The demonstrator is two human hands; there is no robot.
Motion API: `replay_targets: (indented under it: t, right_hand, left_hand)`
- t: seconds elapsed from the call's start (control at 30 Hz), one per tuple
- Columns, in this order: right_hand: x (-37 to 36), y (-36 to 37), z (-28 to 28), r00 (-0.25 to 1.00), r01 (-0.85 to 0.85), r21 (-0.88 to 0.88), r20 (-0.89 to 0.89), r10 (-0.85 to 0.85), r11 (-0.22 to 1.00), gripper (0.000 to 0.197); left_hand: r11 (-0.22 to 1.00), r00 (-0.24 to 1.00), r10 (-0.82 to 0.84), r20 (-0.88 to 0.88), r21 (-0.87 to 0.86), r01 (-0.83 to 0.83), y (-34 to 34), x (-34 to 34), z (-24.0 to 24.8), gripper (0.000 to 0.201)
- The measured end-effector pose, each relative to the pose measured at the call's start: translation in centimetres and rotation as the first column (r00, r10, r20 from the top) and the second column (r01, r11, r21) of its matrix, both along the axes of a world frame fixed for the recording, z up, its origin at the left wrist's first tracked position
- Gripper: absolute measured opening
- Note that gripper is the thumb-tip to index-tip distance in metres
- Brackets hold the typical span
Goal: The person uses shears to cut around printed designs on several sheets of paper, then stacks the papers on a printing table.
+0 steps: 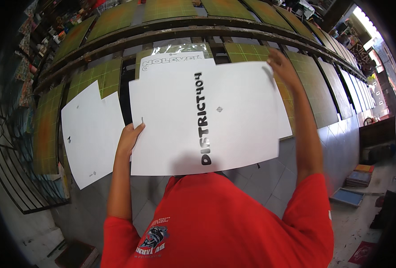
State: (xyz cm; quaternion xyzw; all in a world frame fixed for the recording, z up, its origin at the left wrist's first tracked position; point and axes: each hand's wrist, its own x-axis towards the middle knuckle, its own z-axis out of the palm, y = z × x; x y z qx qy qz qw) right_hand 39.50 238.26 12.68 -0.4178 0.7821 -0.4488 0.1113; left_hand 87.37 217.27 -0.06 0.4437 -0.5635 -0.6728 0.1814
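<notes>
White sheet point(227, 123) | bold black lettering point(202, 119) | left grip point(128, 137) pinches edge; right grip point(282, 69), corner

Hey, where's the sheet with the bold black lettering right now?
The sheet is central in the head view, its left edge in the left hand and its upper right corner at the right hand, with green boards beyond.
</notes>
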Motion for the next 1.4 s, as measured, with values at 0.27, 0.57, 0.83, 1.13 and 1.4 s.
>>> replay_targets:
  t: [0.27, 0.57, 0.83, 1.13, 1.4]
  right_hand:
    - [2.7, 17.8, -18.6, 0.832, 0.378, 0.181, -0.497, -0.247, 0.908, 0.042]
    - [11.9, 16.1, -16.0, 0.806, 0.458, 0.213, -0.508, -0.303, 0.863, 0.043]
    - [10.5, 16.1, -17.3, 0.897, 0.395, 0.459, -0.38, -0.226, 0.796, 0.053]
    - [5.5, 17.5, -16.8, 0.994, 0.106, 0.517, -0.021, -0.111, 0.849, 0.035]
    - [5.9, 20.2, -16.8, 0.715, -0.005, 0.076, 0.697, -0.05, 0.997, 0.024]
  left_hand:
    - [0.995, 0.993, 0.008, 0.116, -0.097, 0.004, -1.1, -0.1, -5.8, 0.021]
    - [0.858, 0.948, 0.098, 0.303, -0.508, 0.073, -1.0, -0.4, -5.4, 0.043]
    - [0.776, 0.941, 0.169, 0.293, -0.628, 0.056, 10.9, -0.1, -1.5, 0.051]
    - [0.374, 0.863, -0.206, 0.461, -0.778, 0.505, 21.3, -9.9, -4.1, 0.065]
    - [0.19, 0.751, -0.195, 0.63, -0.727, 0.66, 25.8, -18.6, -3.9, 0.078]
